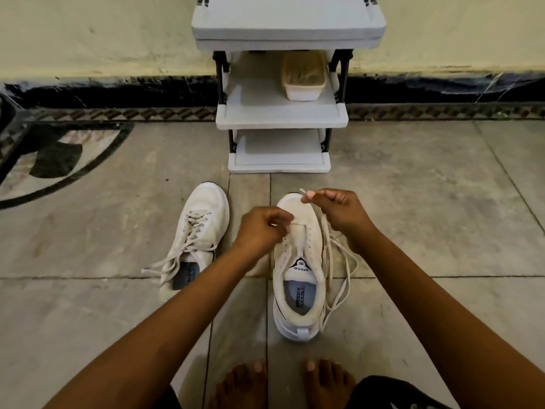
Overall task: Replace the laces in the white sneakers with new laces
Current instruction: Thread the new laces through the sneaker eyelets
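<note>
Left sneaker (203,231): on the floor, fully laced, ends loose and untied. Untouched, by the look of it.

Left hand (259,228): fingers curled, pinching the lace at the toe-end eyelets of the right sneaker (298,290).

Right sneaker: upright in front of the bare feet, upper eyelets empty, one bar of lace across the lowest pair.

Right hand (339,208): pinching the lace tip (303,191), raised over the toe.

Slack lace (342,270): heaped just beside the shoe. Old or new, cannot tell.

Judgement: early. One shoe barely threaded, the other still to do.
</note>
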The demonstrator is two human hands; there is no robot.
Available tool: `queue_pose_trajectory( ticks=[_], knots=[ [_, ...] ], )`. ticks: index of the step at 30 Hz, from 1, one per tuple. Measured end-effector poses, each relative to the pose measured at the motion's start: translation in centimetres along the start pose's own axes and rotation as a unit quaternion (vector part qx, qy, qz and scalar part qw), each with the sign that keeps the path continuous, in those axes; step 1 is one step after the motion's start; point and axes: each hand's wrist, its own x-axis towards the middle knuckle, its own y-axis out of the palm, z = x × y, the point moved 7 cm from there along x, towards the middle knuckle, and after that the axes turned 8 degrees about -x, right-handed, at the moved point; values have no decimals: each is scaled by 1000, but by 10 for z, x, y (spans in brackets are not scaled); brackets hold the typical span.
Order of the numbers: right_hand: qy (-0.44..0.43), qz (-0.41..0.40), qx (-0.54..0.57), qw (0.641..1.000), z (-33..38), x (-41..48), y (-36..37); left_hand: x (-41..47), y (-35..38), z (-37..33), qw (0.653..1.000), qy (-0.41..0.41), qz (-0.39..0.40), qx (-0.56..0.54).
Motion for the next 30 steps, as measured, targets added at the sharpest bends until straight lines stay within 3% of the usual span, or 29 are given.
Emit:
queue_pose_trajectory(
  ticks=[2, 5, 10, 13, 19, 25, 30],
  knots=[
    [20, -28, -9, 999, -15, 0, 4, 7, -15, 9, 998, -14, -26, 63],
    [61, -72, -35, 995, -40, 3, 10, 4, -3, 25, 987, -65, 40, 143],
    [55, -68, -96, 992, -51, 3, 23, 8, 13, 22, 972, -41, 49, 226],
    [42, -68, -135, 988, -51, 2, 26, 14, 9, 18, 977, -44, 27, 206],
    [-2, -48, -252, 966, -44, 4, 35, 11, 2, 35, 993, -103, 33, 42],
    [38, -130, -325, 936, -49, -5, 45, 8, 4, 42, 990, -130, 37, -35],
    [-3, -135, -397, 908, -38, -8, 52, 6, 4, 46, 988, -136, 32, -67]
  ],
)
